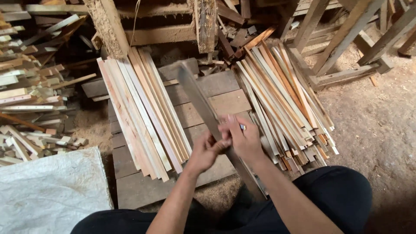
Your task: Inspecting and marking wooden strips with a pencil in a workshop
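Observation:
A long grey wooden slat [197, 95] runs from between my knees up and away to the left, blurred by motion. My left hand [203, 151] grips it from the left side, near its lower part. My right hand [240, 136] is closed on the same slat just above and to the right, with a small pale blue object showing between its fingers. On the left of the hands lies a pile of pale and reddish slats [143, 112]. A second, fanned pile of slats [284, 102] lies on the right.
Dark flat boards [216, 91] lie on the ground under the piles. Short offcuts [30, 95] are heaped at far left, above a white woven sack [47, 190]. Wooden frames [346, 47] stand at upper right on sawdust-covered ground. My dark trousers fill the bottom edge.

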